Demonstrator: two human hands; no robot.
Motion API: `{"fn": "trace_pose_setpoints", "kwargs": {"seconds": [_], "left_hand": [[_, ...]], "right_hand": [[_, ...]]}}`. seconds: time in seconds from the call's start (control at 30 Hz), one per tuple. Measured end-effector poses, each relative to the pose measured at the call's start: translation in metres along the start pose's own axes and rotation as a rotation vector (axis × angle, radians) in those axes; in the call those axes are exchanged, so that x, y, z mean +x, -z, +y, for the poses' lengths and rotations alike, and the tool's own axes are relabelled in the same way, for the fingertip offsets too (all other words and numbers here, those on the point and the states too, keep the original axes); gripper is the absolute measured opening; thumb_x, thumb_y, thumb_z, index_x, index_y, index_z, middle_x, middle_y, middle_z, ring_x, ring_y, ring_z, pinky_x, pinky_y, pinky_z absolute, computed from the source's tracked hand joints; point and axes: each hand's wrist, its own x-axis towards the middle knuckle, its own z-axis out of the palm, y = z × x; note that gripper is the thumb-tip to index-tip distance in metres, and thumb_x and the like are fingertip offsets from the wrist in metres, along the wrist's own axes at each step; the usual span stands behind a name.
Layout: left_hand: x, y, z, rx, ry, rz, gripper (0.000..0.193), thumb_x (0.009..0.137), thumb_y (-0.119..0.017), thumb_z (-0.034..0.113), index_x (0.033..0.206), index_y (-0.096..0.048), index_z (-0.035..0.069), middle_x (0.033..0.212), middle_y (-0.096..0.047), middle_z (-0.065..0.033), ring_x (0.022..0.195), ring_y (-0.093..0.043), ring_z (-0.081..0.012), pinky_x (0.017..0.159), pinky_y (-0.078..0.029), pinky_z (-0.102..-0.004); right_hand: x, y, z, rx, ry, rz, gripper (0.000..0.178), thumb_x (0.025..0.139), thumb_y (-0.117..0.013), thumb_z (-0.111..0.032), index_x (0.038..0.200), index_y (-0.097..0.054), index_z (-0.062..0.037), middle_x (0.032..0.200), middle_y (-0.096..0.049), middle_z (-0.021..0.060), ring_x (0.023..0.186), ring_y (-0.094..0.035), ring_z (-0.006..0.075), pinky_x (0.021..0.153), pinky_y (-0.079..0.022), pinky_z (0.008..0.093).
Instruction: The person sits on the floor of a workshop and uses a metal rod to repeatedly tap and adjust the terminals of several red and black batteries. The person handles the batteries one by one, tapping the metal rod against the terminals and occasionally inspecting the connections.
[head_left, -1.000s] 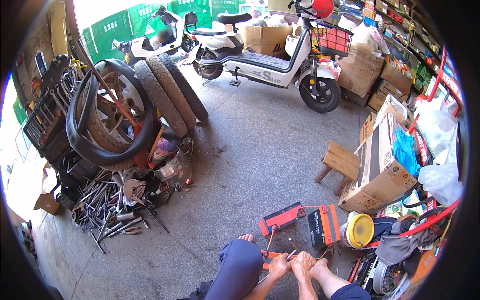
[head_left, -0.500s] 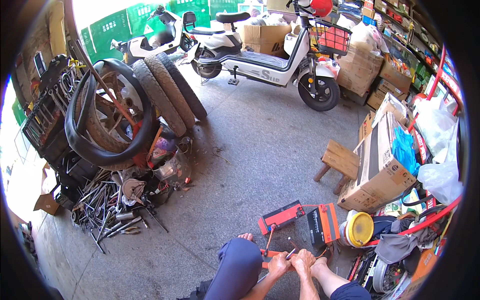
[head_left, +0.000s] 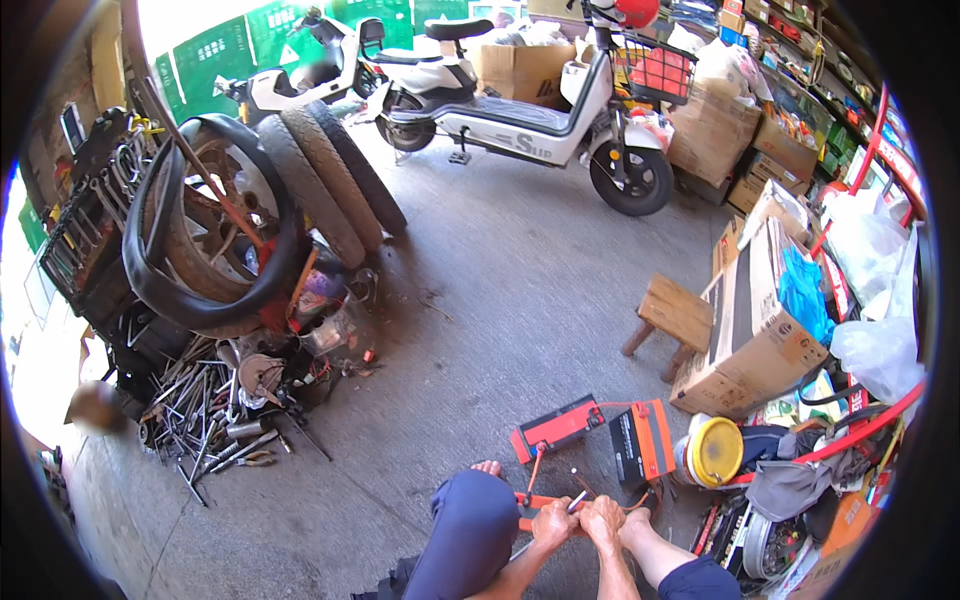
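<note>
On floor (head_left: pixel 470 350), red batt. (head_left: pixel 556 431) & orange-black batt. (head_left: pixel 655 440) are already wired together; work at nearest batt. (head_left: pixel 532 506) seems unfinished: slim tool (head_left: pixel 577 501) gripped by closed L hand (head_left: pixel 552 522); R hand (head_left: pixel 603 518) curled shut, hold can't be seen.

The left hand (head_left: pixel 553 523) closes around a slim tool (head_left: pixel 578 501), the right hand (head_left: pixel 603 522) just beside it, near a red-orange case (head_left: pixel 538 507). Beyond lie two batteries (head_left: pixel 558 428) (head_left: pixel 643 442); rightward, a yellow-lidded bucket (head_left: pixel 715 453) and wooden stool (head_left: pixel 674 308); behind, a white scooter (head_left: pixel 520 132).
</note>
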Motion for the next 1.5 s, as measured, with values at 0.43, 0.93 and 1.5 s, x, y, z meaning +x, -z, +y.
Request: {"fn": "trace_pose_setpoints", "kwargs": {"seconds": [0.43,0.93,1.5], "left_hand": [[0.008,-0.009,-0.003,-0.005,-0.079,0.051,0.029,0.079,-0.072,0.034,0.087,-0.068,0.006,0.071,-0.069,-0.0137,0.064,-0.068,-0.0263,0.063,-0.053,-0.0410],[-0.003,-0.007,0.010,0.311,-0.092,0.177,0.032,0.080,-0.067,0.039,0.089,-0.070,0.009,0.080,-0.070,-0.0211,0.077,-0.069,-0.0401,0.070,-0.053,-0.0518],[-0.016,-0.007,0.013,0.550,-0.344,0.398,0.038,0.070,-0.079,0.041,0.082,-0.066,0.007,0.073,-0.067,-0.0118,0.090,-0.057,-0.0301,0.084,-0.034,-0.0508]], "right_hand": [[-0.049,0.069,-0.072,-0.004,0.397,0.630,0.033,0.096,-0.052,-0.031,0.107,-0.066,-0.0035,0.107,-0.066,0.0179,0.099,-0.063,0.0367,0.086,-0.050,0.0464],[-0.029,0.036,-0.045,-0.035,0.680,0.183,0.016,0.095,-0.052,-0.019,0.096,-0.057,-0.0036,0.089,-0.062,0.0186,0.094,-0.060,0.0401,0.079,-0.048,0.0495],[-0.030,0.120,0.013,0.283,0.316,0.280,0.039,0.099,-0.053,-0.037,0.089,-0.061,-0.0002,0.078,-0.066,0.0122,0.073,-0.061,0.0218,0.067,-0.048,0.0372]]}}
